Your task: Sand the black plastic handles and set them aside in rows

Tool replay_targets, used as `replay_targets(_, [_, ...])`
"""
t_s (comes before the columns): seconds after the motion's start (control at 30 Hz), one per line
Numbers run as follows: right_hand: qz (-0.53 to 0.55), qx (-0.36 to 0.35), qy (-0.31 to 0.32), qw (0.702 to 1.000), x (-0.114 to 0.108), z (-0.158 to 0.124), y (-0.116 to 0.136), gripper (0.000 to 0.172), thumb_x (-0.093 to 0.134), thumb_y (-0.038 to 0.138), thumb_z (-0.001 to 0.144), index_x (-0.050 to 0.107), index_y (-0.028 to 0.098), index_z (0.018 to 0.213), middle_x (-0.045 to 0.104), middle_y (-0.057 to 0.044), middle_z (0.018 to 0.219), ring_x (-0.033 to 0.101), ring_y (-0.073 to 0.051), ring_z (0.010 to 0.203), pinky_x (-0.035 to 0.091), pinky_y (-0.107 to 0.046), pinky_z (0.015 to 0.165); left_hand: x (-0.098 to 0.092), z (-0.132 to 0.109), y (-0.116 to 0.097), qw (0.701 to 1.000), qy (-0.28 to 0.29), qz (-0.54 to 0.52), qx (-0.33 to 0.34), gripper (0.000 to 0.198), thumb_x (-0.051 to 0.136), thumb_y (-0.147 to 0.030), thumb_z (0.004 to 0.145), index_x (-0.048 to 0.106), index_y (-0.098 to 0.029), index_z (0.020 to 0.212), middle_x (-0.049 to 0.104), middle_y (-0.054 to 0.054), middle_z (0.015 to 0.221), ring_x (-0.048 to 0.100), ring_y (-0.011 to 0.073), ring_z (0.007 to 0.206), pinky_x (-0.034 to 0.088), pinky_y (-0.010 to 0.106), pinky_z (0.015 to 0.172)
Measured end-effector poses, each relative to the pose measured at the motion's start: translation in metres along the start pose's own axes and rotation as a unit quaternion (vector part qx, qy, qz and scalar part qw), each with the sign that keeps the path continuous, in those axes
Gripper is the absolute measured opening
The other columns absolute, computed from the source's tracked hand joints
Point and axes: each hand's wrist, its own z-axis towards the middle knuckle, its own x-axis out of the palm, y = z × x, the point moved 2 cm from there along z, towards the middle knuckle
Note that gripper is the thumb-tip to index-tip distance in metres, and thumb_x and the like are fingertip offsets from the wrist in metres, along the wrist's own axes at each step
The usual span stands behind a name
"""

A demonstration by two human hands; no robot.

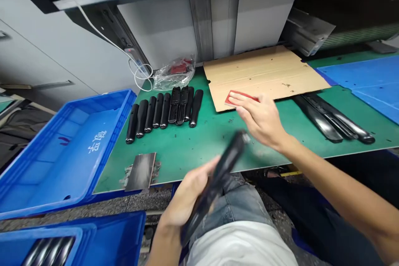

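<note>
My left hand (190,197) is wrapped around a long black plastic handle (222,166), tilted over my lap and smeared by motion. My right hand (262,116) has its fingers on a flat red pad (228,99) at the near edge of a cardboard sheet (258,72). Much of the pad lies hidden under the fingers. To the left, several black handles (158,110) stand in a row on the green tabletop (174,149); a few in the row show their hollow inner side.
A large blue bin (81,133) adjoins the table's left side, with a second blue bin (118,237) below. A grey sheet (141,171) lies at the front edge. Behind are a clear plastic bag (174,75) and a white cable (102,37). Longer black parts (330,118) lie right.
</note>
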Motion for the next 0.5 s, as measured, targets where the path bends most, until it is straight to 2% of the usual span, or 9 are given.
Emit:
replay_targets(0.07, [0.016, 0.073, 0.044, 0.996, -0.002, 0.004, -0.017, 0.033, 0.049, 0.025, 0.111, 0.068, 0.032, 0.136, 0.07, -0.002, 0.139, 0.067, -0.027, 0.126, 0.049, -0.047, 0.095, -0.01, -0.004, -0.011, 0.998, 0.007, 0.036, 0.044, 0.046, 0.082, -0.046, 0.089, 0.07, -0.014, 0.12, 0.039, -0.01, 0.053, 0.035, 0.0034, 0.038, 0.032, 0.014, 0.037])
replay_targets(0.13, [0.039, 0.112, 0.048, 0.992, 0.002, -0.002, -0.014, 0.036, 0.045, 0.025, 0.113, 0.062, 0.033, 0.144, 0.066, -0.001, 0.146, 0.064, -0.024, 0.131, 0.047, -0.045, 0.102, -0.016, -0.003, -0.023, 0.992, -0.038, 0.046, 0.107, 0.038, 0.077, -0.047, 0.092, 0.068, -0.017, 0.114, 0.052, -0.006, 0.061, 0.055, 0.0086, 0.047, 0.047, 0.017, 0.045])
replay_targets(0.2, [0.097, 0.143, 0.019, 0.985, 0.01, -0.012, 0.0, 0.039, 0.04, 0.027, 0.114, 0.056, 0.036, 0.149, 0.061, 0.002, 0.152, 0.059, -0.02, 0.137, 0.043, -0.043, 0.111, -0.014, 0.003, -0.031, 0.98, -0.1, 0.079, 0.155, 0.034, 0.072, -0.048, 0.095, 0.06, -0.022, 0.112, 0.071, 0.001, 0.093, 0.072, 0.0165, 0.063, 0.057, 0.024, 0.049])
replay_targets(0.27, [0.16, 0.164, -0.004, 0.973, 0.016, -0.021, 0.015, 0.04, 0.039, 0.03, 0.114, 0.055, 0.039, 0.149, 0.06, 0.003, 0.153, 0.055, -0.02, 0.142, 0.037, -0.043, 0.117, -0.006, 0.01, -0.031, 0.963, -0.147, 0.134, 0.181, 0.037, 0.067, -0.052, 0.097, 0.051, -0.027, 0.119, 0.07, 0.006, 0.122, 0.075, 0.0186, 0.063, 0.054, 0.024, 0.042])
replay_targets(0.3, [0.177, 0.161, -0.009, 0.971, 0.017, -0.024, 0.021, 0.04, 0.04, 0.031, 0.114, 0.056, 0.039, 0.149, 0.059, 0.002, 0.154, 0.053, -0.022, 0.143, 0.036, -0.044, 0.118, -0.002, 0.012, -0.029, 0.957, -0.159, 0.152, 0.188, 0.038, 0.063, -0.055, 0.099, 0.049, -0.027, 0.121, 0.07, 0.006, 0.122, 0.071, 0.0154, 0.055, 0.048, 0.02, 0.037])
replay_targets(0.33, [0.177, 0.142, -0.014, 0.974, 0.017, -0.026, 0.026, 0.041, 0.04, 0.031, 0.113, 0.055, 0.038, 0.151, 0.057, 0.0, 0.156, 0.053, -0.023, 0.143, 0.036, -0.045, 0.117, 0.002, 0.014, -0.026, 0.956, -0.164, 0.156, 0.189, 0.039, 0.059, -0.057, 0.1, 0.049, -0.026, 0.121, 0.072, 0.006, 0.113, 0.065, 0.0112, 0.047, 0.042, 0.018, 0.034])
replay_targets(0.4, [0.13, 0.072, -0.025, 0.989, 0.014, -0.029, 0.034, 0.045, 0.043, 0.029, 0.112, 0.049, 0.032, 0.156, 0.051, -0.006, 0.16, 0.053, -0.027, 0.141, 0.039, -0.047, 0.113, 0.007, 0.015, -0.017, 0.968, -0.153, 0.12, 0.16, 0.045, 0.054, -0.063, 0.102, 0.057, -0.02, 0.113, 0.07, 0.003, 0.087, 0.053, 0.0063, 0.039, 0.035, 0.016, 0.035])
replay_targets(0.5, [0.06, -0.071, -0.028, 0.995, 0.016, -0.035, 0.049, 0.053, 0.045, 0.033, 0.11, 0.041, 0.019, 0.161, 0.048, -0.014, 0.162, 0.056, -0.028, 0.134, 0.044, -0.047, 0.104, 0.011, 0.014, -0.009, 0.992, -0.111, -0.007, 0.051, 0.055, 0.061, -0.067, 0.097, 0.066, -0.013, 0.096, 0.062, 0.002, 0.067, 0.055, 0.0089, 0.05, 0.043, 0.018, 0.048])
